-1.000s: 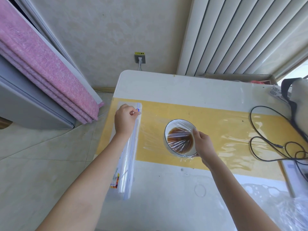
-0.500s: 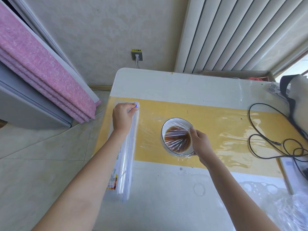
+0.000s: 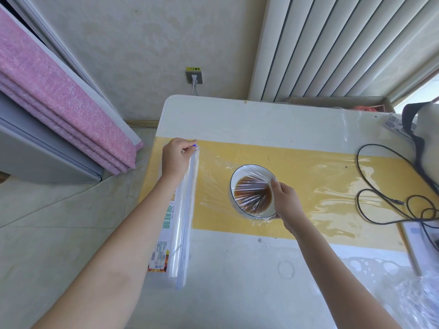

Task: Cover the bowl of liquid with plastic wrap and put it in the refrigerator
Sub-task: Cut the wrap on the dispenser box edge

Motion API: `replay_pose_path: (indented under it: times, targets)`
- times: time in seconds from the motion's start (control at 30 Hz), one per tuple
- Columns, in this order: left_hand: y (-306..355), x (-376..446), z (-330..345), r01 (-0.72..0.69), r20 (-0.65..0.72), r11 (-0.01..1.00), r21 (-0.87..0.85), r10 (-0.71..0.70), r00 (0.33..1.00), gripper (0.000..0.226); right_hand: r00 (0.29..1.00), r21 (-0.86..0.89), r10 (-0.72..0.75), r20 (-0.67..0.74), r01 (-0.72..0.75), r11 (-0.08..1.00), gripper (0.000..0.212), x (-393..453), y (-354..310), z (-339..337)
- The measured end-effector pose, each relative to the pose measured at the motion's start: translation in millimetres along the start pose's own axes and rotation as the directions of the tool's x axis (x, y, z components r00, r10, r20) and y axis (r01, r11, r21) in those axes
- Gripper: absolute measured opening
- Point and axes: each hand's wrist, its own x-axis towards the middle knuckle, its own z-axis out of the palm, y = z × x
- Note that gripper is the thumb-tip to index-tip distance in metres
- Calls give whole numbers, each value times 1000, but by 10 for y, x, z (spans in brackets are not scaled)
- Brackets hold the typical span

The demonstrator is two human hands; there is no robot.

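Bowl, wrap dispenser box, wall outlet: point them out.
bowl (image 3: pixel 234 186): head view, bare left inner wall.
wrap dispenser box (image 3: pixel 184 217): head view, middle of clear lid.
wall outlet (image 3: pixel 193 76): head view, faceplate centre.

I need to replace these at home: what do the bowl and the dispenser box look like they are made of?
Bowl: probably glazed ceramic, glossy white with a thin dark rim line, under clear plastic wrap.
Dispenser box: apparently translucent plastic with a printed label; the left hand grips its far end.
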Motion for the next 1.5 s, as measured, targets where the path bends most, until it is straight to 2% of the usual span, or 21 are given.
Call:
replay_pose_path:
  times: [0.1, 0.43, 0.5, 0.6, 0.67, 0.9, 1.13, 1.2, 1.3, 1.5]
  targets:
    - [0, -27, 3, -37, 1, 999, 10, 37, 999, 18, 1000, -7, 7, -2, -7, 1000, 60, -11, 8, -7]
    - [4, -67, -2, -66, 44, 997, 36, 65, 997, 24, 997, -106, -39, -69, 31, 994, 73, -52, 72, -157]
    - [17, -83, 4, -91, 49, 995, 40, 89, 995, 24, 994, -113, -59, -87, 49, 992, 69, -44, 88, -189]
    - [11, -104, 10, -131, 53, 986, 99, 126, 991, 26, 988, -141, -93, -120, 75, 987, 53, -7, 116, -223]
    - [4, -116, 13, -163, 59, 970, 181, 155, 986, 27, 985, -151, -110, -130, 90, 984, 47, 16, 120, -245]
    - [-25, -93, -67, -240, 148, 929, 283, 205, 968, 24, 989, -126, -87, -117, 73, 989, 54, 50, 114, -257]
    - [40, -88, -110, -358, 167, 850, 387, 317, 934, 4, 988, -140, -84, -126, 66, 988, 51, 64, 159, -254]
    - [58, -70, -86, -402, 191, 811, 426, 354, 916, 8, 989, -141, -80, -126, 62, 988, 48, 62, 161, -248]
    - [47, -75, -44, -452, 222, 774, 443, 394, 892, 12, 992, -117, -60, -114, 47, 992, 57, 56, 160, -250]
    - [-42, -118, -20, -492, 235, 758, 429, 432, 871, 17, 993, -87, -39, -110, 30, 996, 59, 67, 143, -272]
